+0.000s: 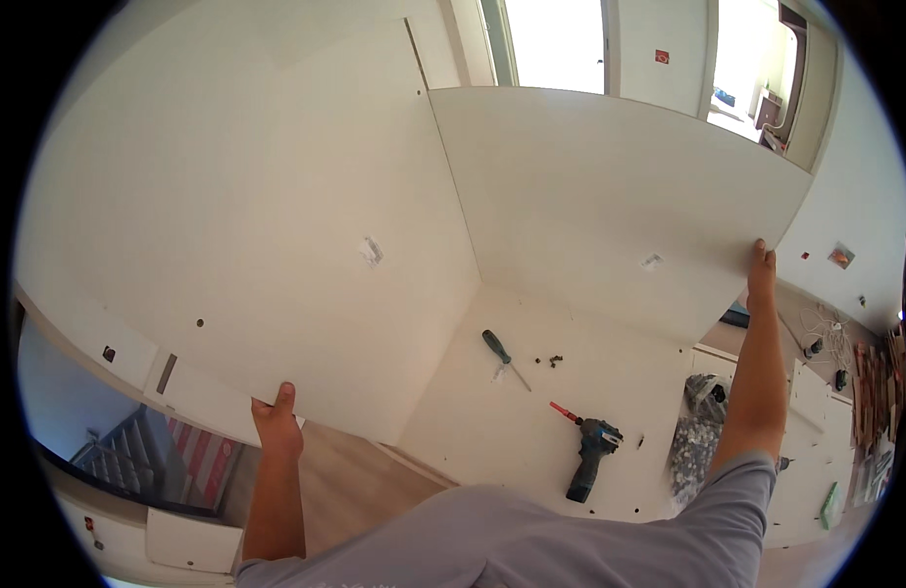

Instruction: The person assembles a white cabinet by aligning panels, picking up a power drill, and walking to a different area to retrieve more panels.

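My left hand [278, 426] is closed on the near edge of a large white panel [247, 196] standing on the left, thumb on its face and fingers hidden behind. With my arm stretched out, my right hand [762, 272] grips the right edge of a second upright white panel [590, 167]. The two panels meet in a corner above a flat white board [453, 412]. On that board lie a green-handled screwdriver [498, 346], a few small dark fittings [554, 362] and a blue-black cordless drill [592, 456] with a red tip.
A clear plastic bag of small hardware [696, 441] lies beside my right arm. Farther right are white boards [806, 490], a tangle of cable [828, 328] and stacked wooden strips [870, 392]. Beyond the panels stand doorways [556, 44]. A railing [129, 451] shows at lower left.
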Available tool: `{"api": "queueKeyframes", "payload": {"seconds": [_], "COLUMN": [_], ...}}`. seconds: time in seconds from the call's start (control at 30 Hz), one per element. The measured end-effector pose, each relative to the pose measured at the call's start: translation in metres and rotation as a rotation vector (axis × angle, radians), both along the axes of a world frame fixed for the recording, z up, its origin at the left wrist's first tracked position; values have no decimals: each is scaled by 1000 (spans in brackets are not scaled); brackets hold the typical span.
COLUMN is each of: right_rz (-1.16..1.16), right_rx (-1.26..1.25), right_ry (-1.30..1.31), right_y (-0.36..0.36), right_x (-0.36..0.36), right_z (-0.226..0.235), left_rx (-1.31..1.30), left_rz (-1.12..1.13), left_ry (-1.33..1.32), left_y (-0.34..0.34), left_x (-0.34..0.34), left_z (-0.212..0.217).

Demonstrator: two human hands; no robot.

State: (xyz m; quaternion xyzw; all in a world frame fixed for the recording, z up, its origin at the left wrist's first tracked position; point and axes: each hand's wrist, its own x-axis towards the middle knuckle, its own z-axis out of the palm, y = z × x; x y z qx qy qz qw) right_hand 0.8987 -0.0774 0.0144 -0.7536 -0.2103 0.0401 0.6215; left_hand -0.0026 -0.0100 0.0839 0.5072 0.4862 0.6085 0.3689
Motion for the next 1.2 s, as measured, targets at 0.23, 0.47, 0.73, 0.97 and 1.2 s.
{"api": "queueKeyframes", "payload": {"seconds": [0.23,0.47,0.73,0.97,1.2], "right_rz": [-70,-35,-13,135,181], "right_rx": [78,-19,-8,377,600], "right_ry": [26,1,8,298,386], "right_y": [6,-3,2,-8,-74], "right_x": [-17,-5,-1,13,73], "right_z": [6,2,0,-6,10], "left_rx": [2,-8,8,-39,-49], "left_rz": [-5,17,-9,1,84], "left_ry": [10,4,-8,22,37], "left_y": [-4,-4,-5,-2,-7], "left_x": [3,6,6,5,-14], "left_z": [1,4,6,9,-8]}}
